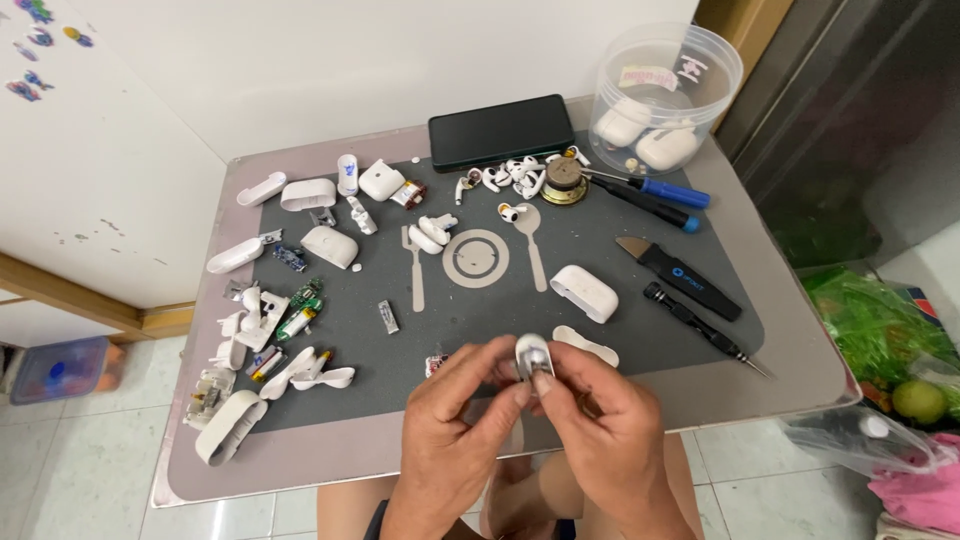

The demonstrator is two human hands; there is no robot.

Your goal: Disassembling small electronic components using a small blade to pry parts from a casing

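Observation:
Both hands meet at the table's near edge around a small white plastic earbud-case part (533, 353). My left hand (452, 423) pinches it from the left with thumb and forefinger. My right hand (610, 432) grips it from the right, thumb pressed on its front. Just beyond lie a white case half (586, 345) and a closed white earbud case (585, 292) on the dark grey mat (480, 320).
Several white case shells, earbuds and small circuit boards lie scattered over the mat's left and back. A black phone (501, 130), a clear tub (667, 100) holding white cases, a round speaker (565, 182), blue-handled screwdrivers (655, 190), a black pry tool (680, 277) and a black driver (700, 330) lie right.

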